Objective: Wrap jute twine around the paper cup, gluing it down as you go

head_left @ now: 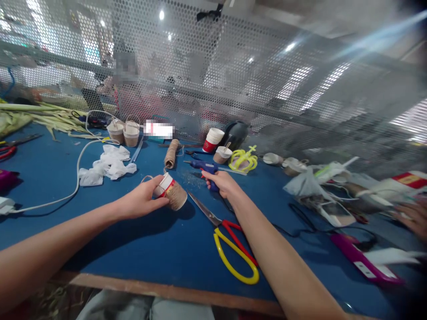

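Note:
My left hand [145, 198] is closed around a paper cup [176, 195], tilted on its side above the table. Brown twine wraps much of the cup's wall, while a red and white band stays bare beside my fingers. My right hand [224, 183] grips a blue glue gun [208, 166], its nozzle pointing left. Just beyond the cup lies a roll of twine [171, 154], with a strand running toward the cup. Large scissors [218, 222] with red and yellow handles lie half-open between my arms, blades toward the cup.
Crumpled white plastic [108, 164] and a white cable [80, 164] lie left. Along the back stand wrapped cups [131, 133], a red-white cup [213, 138] and a yellow crown-shaped piece [243, 160]. At right are a purple power strip [363, 262] and another person's hand [412, 218].

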Demonstrator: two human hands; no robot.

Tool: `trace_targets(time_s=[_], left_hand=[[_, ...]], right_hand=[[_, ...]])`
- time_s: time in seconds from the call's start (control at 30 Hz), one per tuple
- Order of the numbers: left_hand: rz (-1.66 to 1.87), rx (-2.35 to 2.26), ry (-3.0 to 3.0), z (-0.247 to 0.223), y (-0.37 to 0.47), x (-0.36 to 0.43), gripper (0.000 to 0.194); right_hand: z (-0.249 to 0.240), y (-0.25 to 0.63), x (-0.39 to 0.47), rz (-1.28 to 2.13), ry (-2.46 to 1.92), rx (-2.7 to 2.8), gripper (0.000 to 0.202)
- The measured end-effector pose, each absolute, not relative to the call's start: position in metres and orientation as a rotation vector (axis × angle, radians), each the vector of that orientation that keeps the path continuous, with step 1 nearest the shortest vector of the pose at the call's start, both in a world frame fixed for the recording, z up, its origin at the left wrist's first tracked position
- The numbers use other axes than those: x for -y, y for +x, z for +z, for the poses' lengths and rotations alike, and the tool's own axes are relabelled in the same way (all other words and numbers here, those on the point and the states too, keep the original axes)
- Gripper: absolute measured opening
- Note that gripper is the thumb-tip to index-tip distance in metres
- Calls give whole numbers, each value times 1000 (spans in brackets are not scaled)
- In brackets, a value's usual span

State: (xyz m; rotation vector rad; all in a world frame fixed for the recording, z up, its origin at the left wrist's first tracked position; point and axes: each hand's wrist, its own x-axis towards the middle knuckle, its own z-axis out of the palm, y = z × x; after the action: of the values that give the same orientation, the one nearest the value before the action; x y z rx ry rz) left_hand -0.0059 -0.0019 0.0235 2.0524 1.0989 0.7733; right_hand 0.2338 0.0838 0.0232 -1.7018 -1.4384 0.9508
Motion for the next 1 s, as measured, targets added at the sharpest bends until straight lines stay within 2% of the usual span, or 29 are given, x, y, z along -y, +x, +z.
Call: trace_targets(time_s=[0.17,0.37,0.5,0.6,0.8,1.0], left_hand=[[755,-1069,2065,27,-6,4,26],[691,-1090,2056,31,-4,9,32],[699,-1066,2070,25,-2,9,37],[747,-1030,2099,20,-2,9,35],[713,-1020,2011,22,-4,9,34],[753,-900,1868,28,-4,13,42]], right_hand=[[14,233,-92,618,-1854,1620,27],[50,205,-59,332,-1665,1911,18],[77,158,-25,439,-1077,2329,25],[81,132,-13,612,-1034,2470,28],[74,140,-16,1123,-1041,1942,14],[77,166,-10,1166,-1075,1667,19]])
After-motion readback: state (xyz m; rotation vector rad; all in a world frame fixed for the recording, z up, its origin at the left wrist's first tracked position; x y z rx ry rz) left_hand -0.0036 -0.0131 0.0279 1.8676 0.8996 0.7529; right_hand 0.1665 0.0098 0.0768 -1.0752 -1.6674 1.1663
